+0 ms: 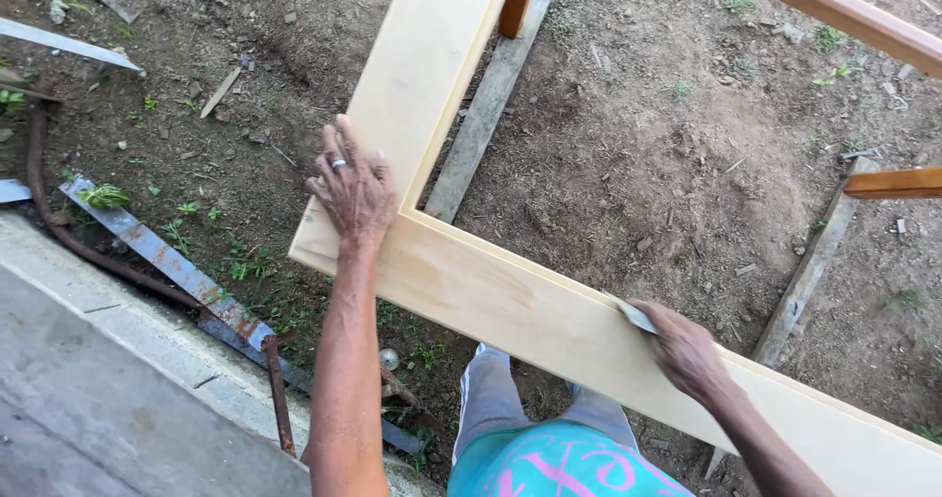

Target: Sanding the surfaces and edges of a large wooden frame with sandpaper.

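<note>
So the big thing here is a pale wooden frame lying flat over bare dirt ground, propped on a couple of weathered planks. The person's left hand is spread flat, fingers wide, pressing down on the frame's corner joint. The right hand is curled shut around a small flat blade, looks like a scraper or putty knife, its tip on the frame's inner edge.

What could go wrong, probably: the frame only sits on loose planks, so a hard push might shift it or rock it, and then the blade could skid and gouge the soft pale wood. There's also a rusty metal strip by the concrete slab, an easy trip hazard.

Containers: none in view, nothing holding anything.
</note>
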